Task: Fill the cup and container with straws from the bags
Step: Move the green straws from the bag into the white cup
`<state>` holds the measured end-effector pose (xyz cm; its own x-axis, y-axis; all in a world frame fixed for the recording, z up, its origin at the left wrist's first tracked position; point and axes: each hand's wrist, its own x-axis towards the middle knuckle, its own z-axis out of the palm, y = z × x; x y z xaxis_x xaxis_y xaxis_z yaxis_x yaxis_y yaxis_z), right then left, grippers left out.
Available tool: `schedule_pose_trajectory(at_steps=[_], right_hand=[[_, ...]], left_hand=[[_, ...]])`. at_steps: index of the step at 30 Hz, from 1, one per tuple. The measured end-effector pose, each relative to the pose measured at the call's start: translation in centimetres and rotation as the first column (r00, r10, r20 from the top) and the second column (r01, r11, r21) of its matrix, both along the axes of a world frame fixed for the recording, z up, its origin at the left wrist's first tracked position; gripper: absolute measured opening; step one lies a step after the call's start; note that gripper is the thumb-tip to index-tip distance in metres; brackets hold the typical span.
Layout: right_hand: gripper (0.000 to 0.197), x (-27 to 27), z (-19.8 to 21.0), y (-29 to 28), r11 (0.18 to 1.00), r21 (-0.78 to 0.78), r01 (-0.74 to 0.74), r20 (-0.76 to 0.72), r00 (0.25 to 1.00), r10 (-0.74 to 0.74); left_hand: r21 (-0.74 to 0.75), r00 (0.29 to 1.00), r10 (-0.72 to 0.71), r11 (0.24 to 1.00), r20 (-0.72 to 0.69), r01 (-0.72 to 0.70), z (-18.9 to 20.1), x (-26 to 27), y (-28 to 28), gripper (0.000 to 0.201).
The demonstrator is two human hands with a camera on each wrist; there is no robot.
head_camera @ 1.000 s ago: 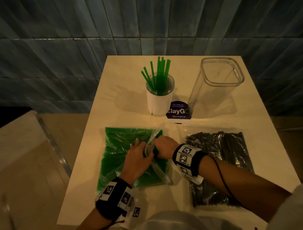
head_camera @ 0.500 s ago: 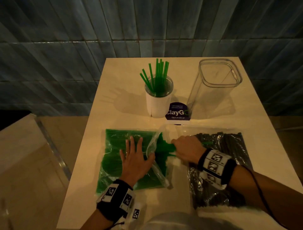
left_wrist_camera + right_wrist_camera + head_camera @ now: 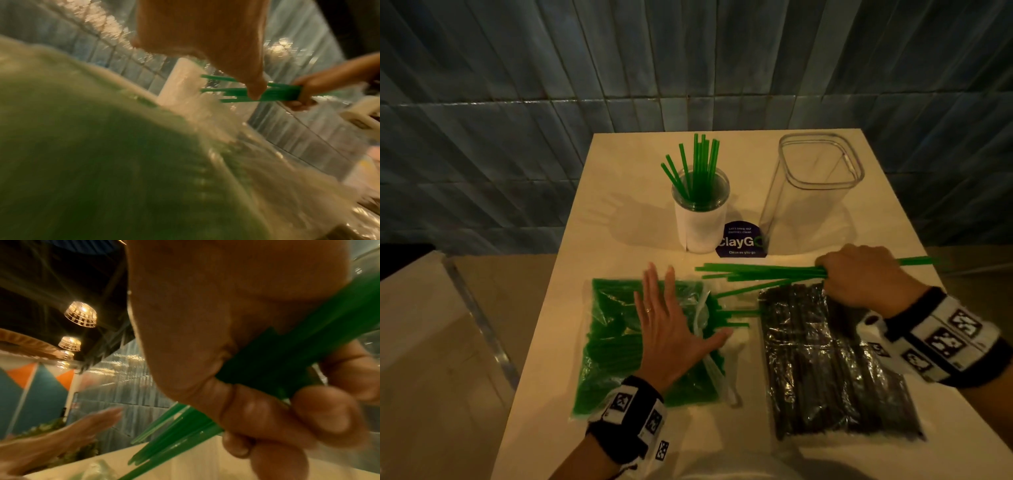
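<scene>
A person sat at a pale table [image 3: 619, 178], seen from above, with both forearms reaching forward and patterned bands on each wrist.

Nearest, on the left, the left hand [image 3: 667, 329] lay flat, palm down, on a clear bag of green straws [image 3: 609, 342]. Its fingers were straight and slightly spread, the thumb stretched toward the bag's open right edge, where a few loose straw ends stuck out. The left wrist view showed only a blur of green plastic below the palm.

Just beside it on the right lay a sealed-looking bag of black straws [image 3: 825, 370], shiny and flat on the table.

Above that bag's far end, the right hand [image 3: 859, 274] was closed in a fist around a bundle of green straws [image 3: 763, 274]. The bundle lay roughly level, its long ends pointing left toward the green bag and short ends poking out past the right side of the fist. In the right wrist view the fingers [image 3: 320, 415] were curled tightly round the bundle.

Farther back stood a white cup [image 3: 700, 219] with a clear upper rim, already holding several upright green straws. A dark purple sticker [image 3: 739, 240] reading "ClayGo" sat at its base. To the right stood a tall clear container [image 3: 822, 185], with no straws visible inside.

A wall of blue-grey tiles [image 3: 551, 85] rose behind the table.
</scene>
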<state>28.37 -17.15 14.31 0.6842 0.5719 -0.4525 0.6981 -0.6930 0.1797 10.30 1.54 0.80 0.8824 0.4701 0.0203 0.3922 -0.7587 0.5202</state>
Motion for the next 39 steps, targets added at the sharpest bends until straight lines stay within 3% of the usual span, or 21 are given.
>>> schedule_pose_trajectory(at_steps=[2, 4, 6, 8, 9, 12, 16, 19, 21, 23, 25, 27, 29, 31, 33, 36, 39], right_hand=[[0.032, -1.8, 0.2, 1.7, 0.995, 0.041, -0.086, -0.021, 0.996, 0.087], [0.028, -3.7, 0.4, 3.6, 0.981, 0.105, -0.162, -0.050, 0.984, 0.168], [0.027, -5.4, 0.5, 5.1, 0.956, 0.179, -0.234, -0.035, 0.969, 0.244], [0.030, -6.3, 0.5, 5.8, 0.927, 0.231, -0.296, 0.020, 0.954, 0.300], [0.031, -6.4, 0.7, 5.8, 0.913, 0.249, -0.324, 0.048, 0.945, 0.322], [0.038, -4.9, 1.9, 4.8, 0.888, 0.303, -0.346, 0.070, 0.937, 0.342], [0.060, -3.7, 2.3, 4.4, 0.849, 0.486, -0.207, -0.098, 0.952, 0.288], [0.049, -6.4, 0.8, 6.3, 0.668, 0.736, -0.106, -0.206, 0.906, 0.370], [0.036, -7.4, 0.2, 7.2, 0.493, 0.868, -0.061, -0.184, 0.882, 0.433], [0.037, -7.3, 0.6, 7.7, 0.288, 0.957, 0.041, -0.156, 0.907, 0.391], [0.052, -7.2, 1.1, 7.9, 0.099, 0.960, 0.261, -0.279, 0.895, 0.349], [0.066, -7.7, 1.3, 8.4, 0.043, 0.868, 0.495, -0.475, 0.801, 0.365], [0.052, -8.6, 0.5, 9.1, 0.038, 0.764, 0.644, -0.609, 0.700, 0.372], [0.022, -8.7, 0.2, 9.7, 0.024, 0.741, 0.671, -0.638, 0.692, 0.338], [0.022, -7.3, 0.8, 10.1, -0.004, 0.753, 0.658, -0.632, 0.726, 0.272], [0.025, -3.3, 4.6, 10.5, -0.191, 0.738, 0.647, -0.606, 0.760, 0.236], [0.029, 1.1, 9.4, 10.9, -0.426, 0.746, 0.513, -0.447, 0.859, 0.251]], left_hand=[[0.209, 0.978, -0.110, 0.975, 0.175, 0.072, 1.5, 1.2, -0.6, 0.114], [0.379, 0.960, -0.180, 0.921, 0.214, 0.088, 2.7, 2.5, -0.6, 0.092], [0.421, 0.951, -0.249, 0.894, 0.182, 0.153, 3.6, 3.2, 0.0, 0.061], [0.346, 0.943, -0.267, 0.919, 0.196, 0.189, 4.2, 3.1, 0.8, 0.028], [0.297, 0.945, -0.256, 0.936, 0.202, 0.190, 4.3, 3.0, 1.2, 0.024], [0.238, 0.962, -0.171, 0.964, 0.213, 0.119, 4.5, 2.5, 2.8, 0.040], [0.175, 0.966, -0.101, 0.983, 0.238, 0.059, 4.5, 2.0, 3.5, 0.046], [0.152, 0.949, -0.175, 0.979, 0.262, 0.139, 5.1, 3.2, 1.6, 0.031], [-0.010, 0.924, -0.113, 0.992, 0.364, 0.125, 4.7, 3.9, 0.8, 0.018], [-0.184, 0.897, 0.031, 0.981, 0.440, 0.057, 4.1, 4.2, 0.8, 0.028], [-0.245, 0.858, 0.078, 0.968, 0.508, 0.057, 4.1, 4.4, 0.6, 0.035], [-0.301, 0.820, 0.083, 0.947, 0.566, 0.112, 4.7, 4.8, 0.0, 0.025], [-0.377, 0.814, 0.063, 0.905, 0.577, 0.197, 5.3, 5.3, -1.0, 0.006], [-0.282, 0.853, -0.024, 0.938, 0.522, 0.200, 5.6, 5.7, -1.4, 0.013], [-0.241, 0.902, -0.115, 0.943, 0.416, 0.231, 6.1, 5.9, -0.7, 0.012], [-0.301, 0.925, -0.136, 0.920, 0.356, 0.251, 7.0, 6.5, 1.7, 0.087], [-0.292, 0.937, 0.016, 0.952, 0.350, 0.093, 7.0, 8.1, 4.9, 0.127]])
